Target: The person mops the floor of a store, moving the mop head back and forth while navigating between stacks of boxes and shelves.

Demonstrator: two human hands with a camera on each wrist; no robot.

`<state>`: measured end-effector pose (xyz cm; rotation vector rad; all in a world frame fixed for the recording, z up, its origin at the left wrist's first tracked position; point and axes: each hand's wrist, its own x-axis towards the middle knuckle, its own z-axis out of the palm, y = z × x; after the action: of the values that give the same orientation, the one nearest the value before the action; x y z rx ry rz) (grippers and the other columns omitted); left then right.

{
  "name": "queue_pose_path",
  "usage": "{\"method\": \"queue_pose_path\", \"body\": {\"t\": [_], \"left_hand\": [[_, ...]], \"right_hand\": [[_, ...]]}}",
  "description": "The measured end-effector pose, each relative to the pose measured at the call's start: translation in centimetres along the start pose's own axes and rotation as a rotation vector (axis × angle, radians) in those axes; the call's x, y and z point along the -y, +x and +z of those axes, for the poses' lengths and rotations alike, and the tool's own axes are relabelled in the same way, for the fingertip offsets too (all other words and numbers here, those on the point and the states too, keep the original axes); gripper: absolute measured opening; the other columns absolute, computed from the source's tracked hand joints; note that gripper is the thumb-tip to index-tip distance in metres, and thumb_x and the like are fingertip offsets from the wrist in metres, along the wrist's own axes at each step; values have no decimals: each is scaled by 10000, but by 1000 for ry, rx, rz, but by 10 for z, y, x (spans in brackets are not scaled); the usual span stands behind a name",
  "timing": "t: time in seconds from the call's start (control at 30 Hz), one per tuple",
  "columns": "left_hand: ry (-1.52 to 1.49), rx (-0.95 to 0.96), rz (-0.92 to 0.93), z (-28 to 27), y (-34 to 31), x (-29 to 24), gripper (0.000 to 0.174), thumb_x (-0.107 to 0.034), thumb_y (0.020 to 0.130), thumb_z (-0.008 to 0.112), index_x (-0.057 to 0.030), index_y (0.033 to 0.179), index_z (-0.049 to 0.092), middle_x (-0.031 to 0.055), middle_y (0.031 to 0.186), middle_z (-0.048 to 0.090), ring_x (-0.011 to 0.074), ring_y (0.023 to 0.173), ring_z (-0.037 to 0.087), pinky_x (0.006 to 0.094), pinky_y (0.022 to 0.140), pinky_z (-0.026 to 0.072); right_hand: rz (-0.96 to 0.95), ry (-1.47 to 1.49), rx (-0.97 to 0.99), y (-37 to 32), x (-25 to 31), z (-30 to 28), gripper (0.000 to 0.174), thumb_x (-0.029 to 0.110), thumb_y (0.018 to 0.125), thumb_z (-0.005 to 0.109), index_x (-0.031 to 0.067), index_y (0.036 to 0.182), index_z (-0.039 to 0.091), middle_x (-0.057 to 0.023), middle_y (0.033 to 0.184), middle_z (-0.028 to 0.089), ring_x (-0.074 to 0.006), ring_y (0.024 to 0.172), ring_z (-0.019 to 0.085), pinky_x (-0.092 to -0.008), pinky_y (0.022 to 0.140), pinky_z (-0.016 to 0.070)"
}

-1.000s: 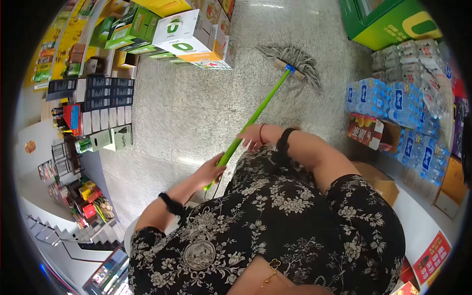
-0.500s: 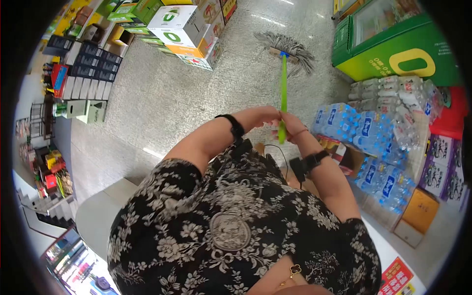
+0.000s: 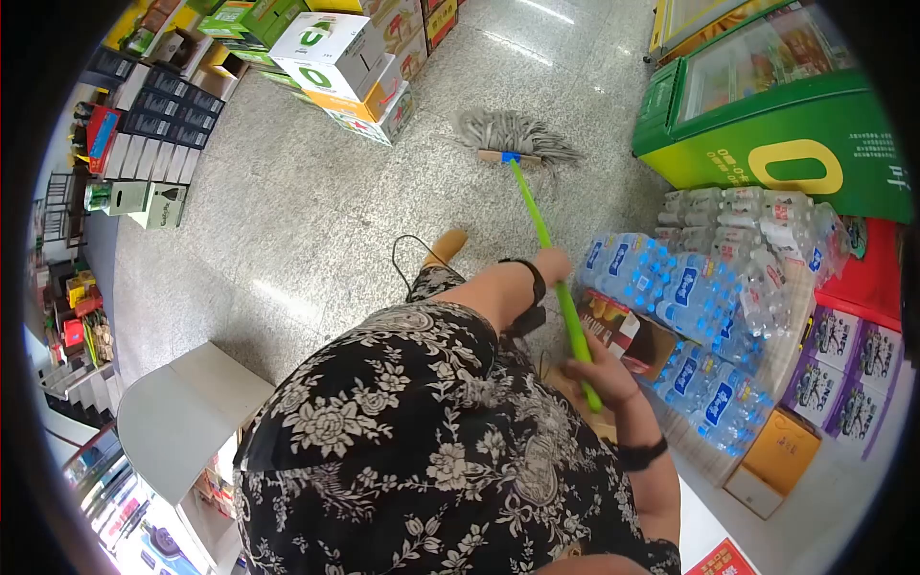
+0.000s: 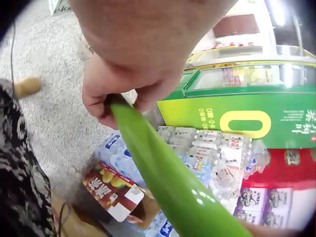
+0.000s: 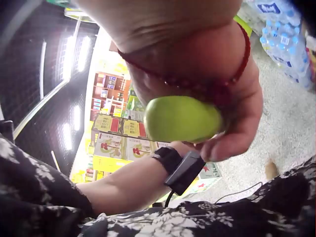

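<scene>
A mop with grey strands (image 3: 522, 134) lies with its head on the speckled floor. Its green handle (image 3: 533, 206) slopes back toward the person and leans to the right. The left hand (image 3: 551, 265) grips the handle partway along; in the left wrist view, the left hand's fingers (image 4: 98, 89) curl round it. Nearer the body, the right hand (image 3: 609, 374) holds the handle close to its top end. That rounded green end (image 5: 182, 118) shows beside the right palm in the right wrist view, below a red bracelet (image 5: 197, 86).
Shrink-wrapped water bottles (image 3: 685, 287) and an opened carton (image 3: 623, 331) stand right beside the hands. Behind them is a green freezer (image 3: 767, 144). Stacked drink boxes (image 3: 331, 72) stand at the far left, and a grey counter (image 3: 187, 412) at the near left. A shoe (image 3: 448, 246) shows on the floor.
The hands have traded places on the handle: the right is now at the top end, the left lower down. The handle has swung from leaning left to leaning right, and the view has turned right.
</scene>
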<state>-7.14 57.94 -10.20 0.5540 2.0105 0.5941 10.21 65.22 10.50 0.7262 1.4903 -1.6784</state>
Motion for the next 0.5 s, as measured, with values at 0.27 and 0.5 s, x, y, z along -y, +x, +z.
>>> {"method": "queue_pose_path", "body": {"t": [0.27,0.5], "left_hand": [[-157,-147,53,54,159,35,128,-178,681,610,-117,767,682,99,761,645,290,760,613,420,625,448],[-500,-593,-197,-185,185,83,163,-125,722,525,0,780,612,183,816,614,362,769,591,436,703,463]], "right_hand": [[118,-729,-278,10,65,-39,630,176,818,518,176,1365,206,-166,905,599,-238,624,598,-308,552,481],[-144,-658,-313,182,196,-32,636,222,792,535,151,1353,242,-150,840,589,-210,603,576,-324,561,484]]}}
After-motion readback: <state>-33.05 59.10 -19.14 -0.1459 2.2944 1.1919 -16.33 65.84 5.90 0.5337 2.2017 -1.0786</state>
